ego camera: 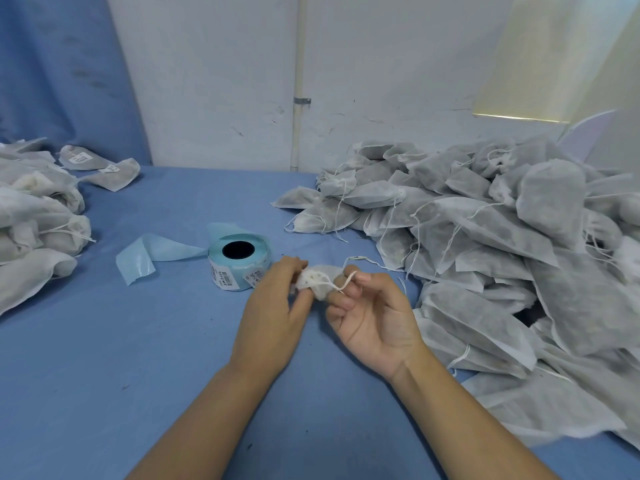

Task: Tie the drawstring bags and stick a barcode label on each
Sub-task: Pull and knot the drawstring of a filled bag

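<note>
Far left: a heap of white non-woven drawstring bags [34, 216], some showing stuck labels. Next, a loose pale-blue backing strip [145, 258] trails from the teal roll of barcode labels [237, 263], which stands on end on the blue cloth table [138, 358]. The left hand [273, 306] pinches the puckered neck of a small white fabric bag [317, 282], held between both hands. Its thin white drawstring [343, 282] runs rightward from the neck, looped over the right hand [374, 313], whose fingers curl on it. Judgement: knot in progress; the roll sits just beside the left hand, the nearer one for labelling. Far right: a large heap of unlabelled grey-white bags [485, 237].
</note>
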`<state>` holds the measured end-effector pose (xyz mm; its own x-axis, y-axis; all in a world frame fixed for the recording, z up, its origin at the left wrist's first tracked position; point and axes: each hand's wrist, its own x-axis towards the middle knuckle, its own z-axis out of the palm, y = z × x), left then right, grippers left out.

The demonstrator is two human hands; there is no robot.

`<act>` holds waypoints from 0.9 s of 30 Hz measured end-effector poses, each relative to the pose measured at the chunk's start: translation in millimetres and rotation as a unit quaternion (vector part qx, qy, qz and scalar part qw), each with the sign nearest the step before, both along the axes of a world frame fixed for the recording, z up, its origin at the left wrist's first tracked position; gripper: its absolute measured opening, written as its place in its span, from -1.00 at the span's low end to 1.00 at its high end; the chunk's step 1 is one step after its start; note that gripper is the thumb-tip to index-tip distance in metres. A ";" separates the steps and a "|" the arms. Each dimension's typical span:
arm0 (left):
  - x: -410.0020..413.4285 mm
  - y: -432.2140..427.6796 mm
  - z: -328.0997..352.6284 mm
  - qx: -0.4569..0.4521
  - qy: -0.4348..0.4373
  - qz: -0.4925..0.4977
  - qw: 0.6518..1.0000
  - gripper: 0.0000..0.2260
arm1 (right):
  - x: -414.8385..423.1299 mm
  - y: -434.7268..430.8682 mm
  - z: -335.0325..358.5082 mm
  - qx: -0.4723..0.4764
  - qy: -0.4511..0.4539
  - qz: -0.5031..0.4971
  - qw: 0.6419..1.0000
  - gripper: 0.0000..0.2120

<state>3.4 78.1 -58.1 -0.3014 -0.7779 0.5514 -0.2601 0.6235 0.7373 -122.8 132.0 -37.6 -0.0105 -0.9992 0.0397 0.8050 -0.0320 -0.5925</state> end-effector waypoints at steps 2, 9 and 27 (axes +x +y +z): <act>-2.1 6.0 5.7 0.051 0.104 0.017 0.993 -0.79 | -0.7 0.2 -0.7 0.001 -0.006 -0.007 1.000 -0.66; -6.7 7.0 25.1 0.072 0.286 0.084 0.952 -0.55 | 6.8 -5.5 -4.0 0.069 0.176 -0.139 0.972 -0.78; -3.7 -1.7 17.6 0.155 0.273 0.036 0.949 -0.77 | 11.0 -8.7 -10.2 0.090 0.175 -0.167 0.966 -0.86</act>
